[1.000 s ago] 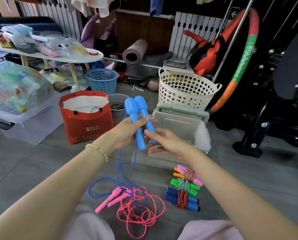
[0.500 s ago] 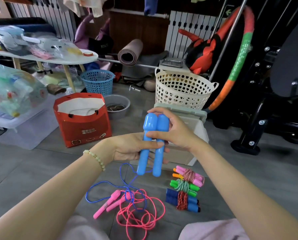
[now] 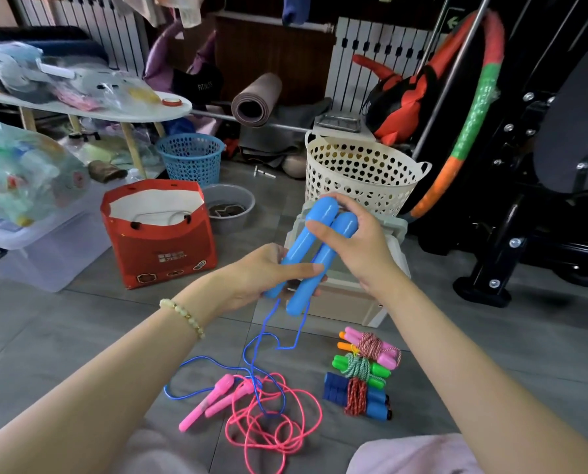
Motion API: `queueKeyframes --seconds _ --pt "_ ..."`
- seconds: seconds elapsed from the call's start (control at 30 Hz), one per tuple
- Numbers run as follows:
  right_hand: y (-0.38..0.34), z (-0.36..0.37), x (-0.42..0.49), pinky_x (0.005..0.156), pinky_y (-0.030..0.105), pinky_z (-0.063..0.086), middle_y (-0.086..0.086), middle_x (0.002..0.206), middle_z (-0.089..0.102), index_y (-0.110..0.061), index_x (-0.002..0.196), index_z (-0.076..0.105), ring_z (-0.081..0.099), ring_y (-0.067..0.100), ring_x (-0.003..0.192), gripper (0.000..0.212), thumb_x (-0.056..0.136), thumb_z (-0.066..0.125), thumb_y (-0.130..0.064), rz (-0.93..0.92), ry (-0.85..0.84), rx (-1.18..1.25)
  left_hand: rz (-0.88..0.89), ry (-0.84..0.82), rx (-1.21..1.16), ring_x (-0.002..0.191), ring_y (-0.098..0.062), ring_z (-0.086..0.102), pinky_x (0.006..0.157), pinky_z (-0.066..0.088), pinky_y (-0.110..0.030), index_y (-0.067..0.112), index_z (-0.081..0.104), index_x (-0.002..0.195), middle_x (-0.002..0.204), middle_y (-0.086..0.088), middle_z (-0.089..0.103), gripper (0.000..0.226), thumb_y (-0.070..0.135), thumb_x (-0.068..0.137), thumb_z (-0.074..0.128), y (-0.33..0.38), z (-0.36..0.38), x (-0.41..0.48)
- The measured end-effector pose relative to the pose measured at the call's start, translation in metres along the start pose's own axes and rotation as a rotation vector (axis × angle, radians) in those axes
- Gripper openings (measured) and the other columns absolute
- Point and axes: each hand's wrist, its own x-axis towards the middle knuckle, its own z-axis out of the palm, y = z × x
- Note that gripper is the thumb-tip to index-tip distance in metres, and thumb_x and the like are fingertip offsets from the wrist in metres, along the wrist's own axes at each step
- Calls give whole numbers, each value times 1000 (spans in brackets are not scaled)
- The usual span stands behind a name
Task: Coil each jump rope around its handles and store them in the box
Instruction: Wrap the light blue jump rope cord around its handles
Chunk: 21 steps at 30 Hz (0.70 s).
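Observation:
Two light-blue jump rope handles are held side by side in mid-air. My left hand grips their lower part, and my right hand grips their upper ends. Their thin blue rope hangs loose to the floor. Below lies a pink jump rope, uncoiled, with its handles to the left. Three coiled ropes sit to its right: a pink one, a green one and a dark blue one. The beige storage box stands open behind my hands, mostly hidden.
A red paper bag stands left of the box. A cream basket, a grey bowl and a blue basket are behind. Clear bins sit far left, black gym equipment at right.
Both handles swung from my left hand's grip into a two-handed hold and tilted right at the top. My right hand moved up onto their upper ends.

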Motion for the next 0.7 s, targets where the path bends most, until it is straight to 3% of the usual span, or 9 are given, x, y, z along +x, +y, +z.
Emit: queueKeyframes --seconds 0.1,0.27,0.43,0.57,0.7 --pt "-2 3 -2 77 24 54 4 103 62 -22 105 59 60 11 85 34 76 76 -12 -19 -34 -10 43 31 17 82 -22 72 75 57 -33 11 46 121 96 -6 72 45 16 84 71 -1 2 -1" --pt "-3 11 -9 69 18 52 -2 100 59 -21 106 58 59 6 81 37 76 76 -8 -58 -62 -12 31 13 45 79 -17 71 83 54 -33 9 60 109 89 1 74 21 14 89 64 -1 7 -4" --pt "-3 9 -6 78 24 54 3 106 61 -19 106 58 61 13 90 37 75 77 -11 -91 6 -36 -12 107 32 75 -20 72 62 55 -26 6 64 100 84 -3 74 23 21 85 70 4 5 -6" --pt "0 10 -6 76 24 54 6 110 59 -20 109 57 61 14 91 40 75 78 -14 -92 46 -33 -33 127 121 76 -22 71 78 56 -36 8 64 102 90 -7 75 31 33 85 69 5 5 -6" --pt "0 14 -5 81 27 54 6 108 59 -25 111 57 60 18 91 45 73 79 -17 -117 105 -34 -37 159 172 71 -20 71 65 56 -26 12 65 93 85 -7 75 29 39 83 70 9 1 -8"
